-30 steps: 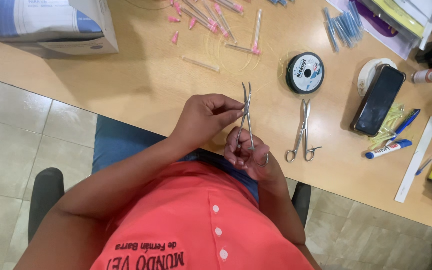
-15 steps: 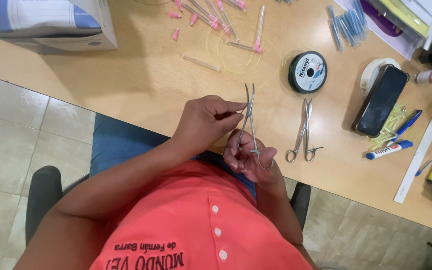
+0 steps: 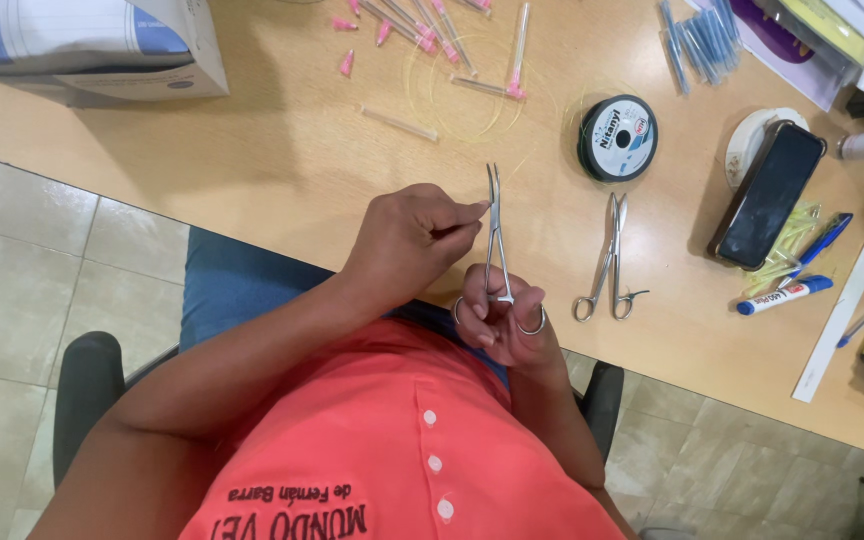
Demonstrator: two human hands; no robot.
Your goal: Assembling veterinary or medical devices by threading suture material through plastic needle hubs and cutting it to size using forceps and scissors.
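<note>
My right hand (image 3: 507, 322) has its fingers through the ring handles of slim curved metal forceps (image 3: 496, 235), whose tips point away from me over the wooden table (image 3: 282, 150). Just left of the forceps shaft, my left hand (image 3: 407, 240) is pinched with thumb and fingertips together against it; whether a thin thread sits in the pinch cannot be told. A second pair of metal scissors-like forceps (image 3: 609, 262) lies on the table to the right. Beyond them sits a black spool of thread (image 3: 618, 137), with a thin yellowish line looped on the table near it.
Pink-capped needles (image 3: 422, 30) and blue ones (image 3: 697, 40) lie at the far edge. A white and blue box (image 3: 82, 45) stands far left. A black phone (image 3: 769, 192), a roll of white tape, pens, a marker (image 3: 784, 295) and a ruler (image 3: 840, 315) crowd the right side.
The forceps have closed from slightly spread jaws and shifted a little; my left hand stays pinched beside the shaft. The view has shifted slightly.
</note>
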